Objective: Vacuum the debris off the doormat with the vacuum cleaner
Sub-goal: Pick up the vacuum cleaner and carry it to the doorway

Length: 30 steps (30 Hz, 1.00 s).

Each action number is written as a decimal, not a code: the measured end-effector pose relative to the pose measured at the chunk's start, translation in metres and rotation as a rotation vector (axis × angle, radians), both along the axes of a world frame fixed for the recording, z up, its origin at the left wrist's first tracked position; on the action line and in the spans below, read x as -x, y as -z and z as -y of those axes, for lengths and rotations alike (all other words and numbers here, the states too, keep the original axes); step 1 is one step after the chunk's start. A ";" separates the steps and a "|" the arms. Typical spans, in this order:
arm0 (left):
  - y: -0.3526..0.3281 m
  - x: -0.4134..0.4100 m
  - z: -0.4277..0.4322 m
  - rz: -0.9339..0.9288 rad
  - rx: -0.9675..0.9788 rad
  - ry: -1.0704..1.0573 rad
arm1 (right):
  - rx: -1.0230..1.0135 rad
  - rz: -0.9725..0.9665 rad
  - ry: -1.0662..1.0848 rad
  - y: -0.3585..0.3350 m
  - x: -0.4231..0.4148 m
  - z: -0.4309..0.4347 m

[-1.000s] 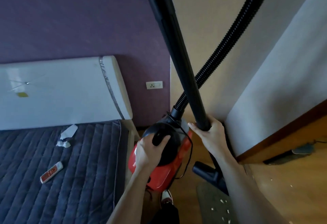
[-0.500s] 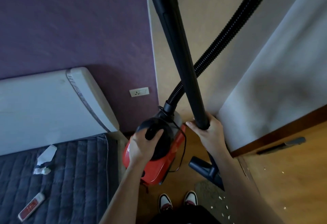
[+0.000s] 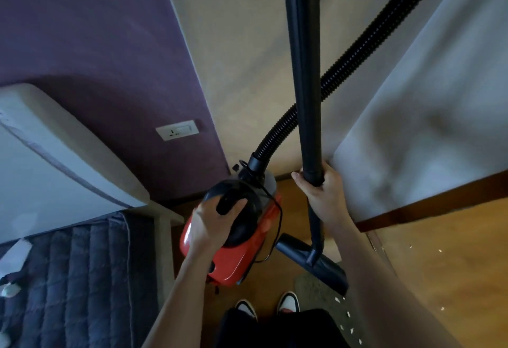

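- Right hand (image 3: 324, 196) was wrapped round the black wand (image 3: 305, 72), fingers curled on the tube at the foot of its thick section.
- Left hand (image 3: 211, 226) gripped the black handle atop the red vac body (image 3: 233, 262). The body looked carried off the floor, but can't confirm.
- Wand's long axis ran nearly straight up-down in view, from top of frame thru the right fist to the nozzle (image 3: 327, 270) below it.
- Nozzle lay crosswise to the wand, slanting upper L to lower R. Whether it touched the floor: can't tell.
- Key relation: the doormat (image 3: 313, 291) sat just on the person's side of the nozzle, w/ the nozzle's R end at or over the mat's far edge. So the target was down the wand and back toward the feet, not out ahead.
- Debris (image 3: 348, 315), small white bits, lay on the mat beside the right forearm, nearer the person than the nozzle.
- Stray bits (image 3: 439, 250) dotted the wood floor (image 3: 426, 279) to the R.
- Right hand was nearer the mat. My read: it steers, and the left just totes the vac.
- Ribbed hose (image 3: 357, 48) rose from the vac body and crossed behind the wand.
- Containers: only 1, the vac body. Contents not visible.
- 2 shoes (image 3: 288, 301) stood btwn vac body and mat.
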<state>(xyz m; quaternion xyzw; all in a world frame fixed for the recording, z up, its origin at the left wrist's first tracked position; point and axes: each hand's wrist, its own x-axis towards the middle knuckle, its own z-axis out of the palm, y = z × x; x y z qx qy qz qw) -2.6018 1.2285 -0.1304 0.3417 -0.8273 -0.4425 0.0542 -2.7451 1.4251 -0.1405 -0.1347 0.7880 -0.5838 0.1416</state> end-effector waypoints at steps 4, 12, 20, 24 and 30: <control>0.078 0.027 0.000 -0.009 -0.032 0.099 | -0.033 -0.010 0.052 0.081 0.042 -0.009; 0.276 0.074 0.004 0.060 -0.052 0.218 | -0.040 -0.138 0.108 0.259 0.092 -0.027; 0.429 0.098 0.001 0.035 -0.027 0.326 | 0.000 -0.291 0.206 0.383 0.116 -0.031; 0.473 0.112 0.003 0.002 -0.054 0.389 | 0.055 -0.345 0.293 0.419 0.130 -0.028; 0.510 0.129 -0.002 -0.007 -0.038 0.438 | 0.083 -0.377 0.343 0.448 0.136 -0.024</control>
